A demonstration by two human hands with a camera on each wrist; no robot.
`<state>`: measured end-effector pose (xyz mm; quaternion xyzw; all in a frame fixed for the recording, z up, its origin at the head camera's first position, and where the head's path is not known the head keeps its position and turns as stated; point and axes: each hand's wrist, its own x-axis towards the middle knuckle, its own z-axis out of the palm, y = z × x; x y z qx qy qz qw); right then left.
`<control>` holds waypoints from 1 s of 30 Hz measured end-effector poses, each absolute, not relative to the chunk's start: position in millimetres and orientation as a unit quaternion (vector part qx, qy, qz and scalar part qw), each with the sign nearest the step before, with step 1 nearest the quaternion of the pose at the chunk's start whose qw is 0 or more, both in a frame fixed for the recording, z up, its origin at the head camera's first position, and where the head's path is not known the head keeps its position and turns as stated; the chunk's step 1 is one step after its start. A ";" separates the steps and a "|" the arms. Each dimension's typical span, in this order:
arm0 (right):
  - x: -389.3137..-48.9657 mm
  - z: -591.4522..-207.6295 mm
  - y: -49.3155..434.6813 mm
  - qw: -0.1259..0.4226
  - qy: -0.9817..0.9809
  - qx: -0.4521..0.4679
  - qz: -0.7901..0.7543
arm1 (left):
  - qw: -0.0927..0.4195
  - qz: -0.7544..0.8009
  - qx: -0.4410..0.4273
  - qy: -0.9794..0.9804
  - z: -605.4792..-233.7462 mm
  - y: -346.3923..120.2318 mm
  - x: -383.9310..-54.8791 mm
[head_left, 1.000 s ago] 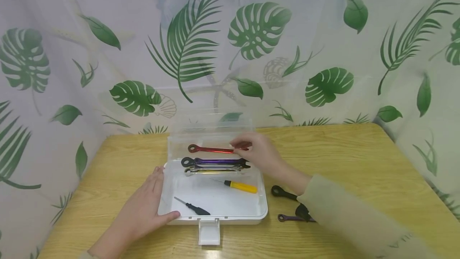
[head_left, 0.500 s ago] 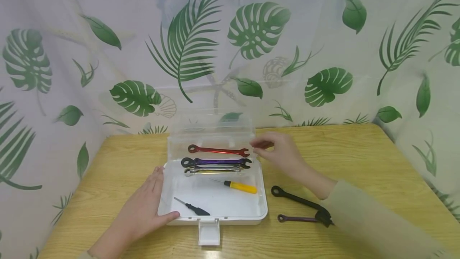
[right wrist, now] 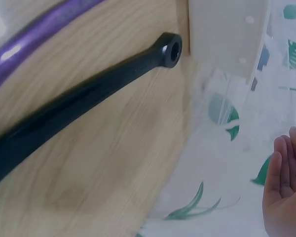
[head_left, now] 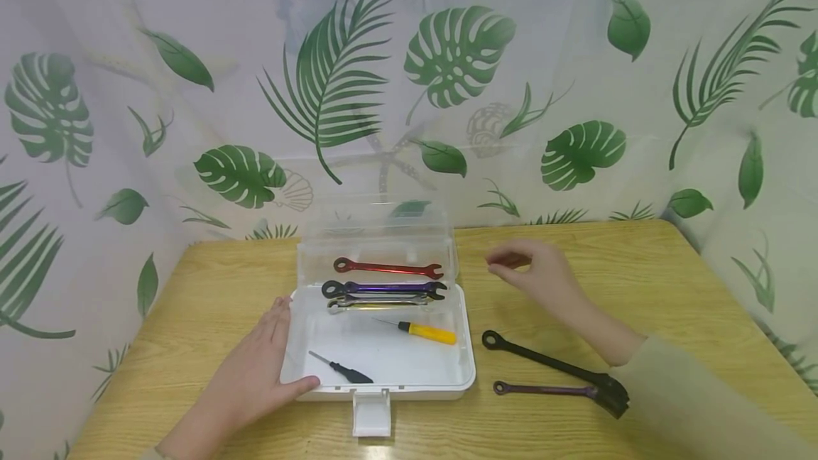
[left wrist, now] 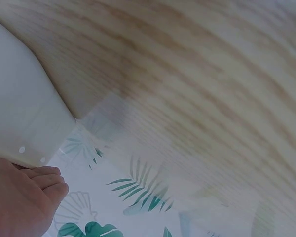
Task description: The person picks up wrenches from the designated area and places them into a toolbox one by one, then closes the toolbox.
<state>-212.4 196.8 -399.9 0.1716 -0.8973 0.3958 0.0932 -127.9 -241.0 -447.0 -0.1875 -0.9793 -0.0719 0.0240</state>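
Observation:
My left hand rests against the left side of a white toolbox, its thumb lying over the front left corner. Inside lie a black screwdriver and a yellow-handled screwdriver. Toward the back are a purple wrench, a black wrench partly hidden behind it, and silver wrenches. A red wrench lies in the raised clear lid. My right hand, fingers loosely bent and holding nothing, hovers right of the box; the right wrist view shows its bare palm.
Right of the box, a long black wrench and a thin purple wrench lie on the wooden table, their right ends close together near my right sleeve. A white latch hangs at the box front. Leaf-patterned cloth stands behind.
My right hand has let go of the red wrench in the lid and drawn away to the right, uncovering more of the two wrenches on the table. My left hand has stayed at the box.

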 end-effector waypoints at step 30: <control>-156.4 -432.3 260.4 0.097 -0.897 0.134 0.411 | 0.019 -0.079 -0.173 -0.982 -453.4 -235.7 -117.9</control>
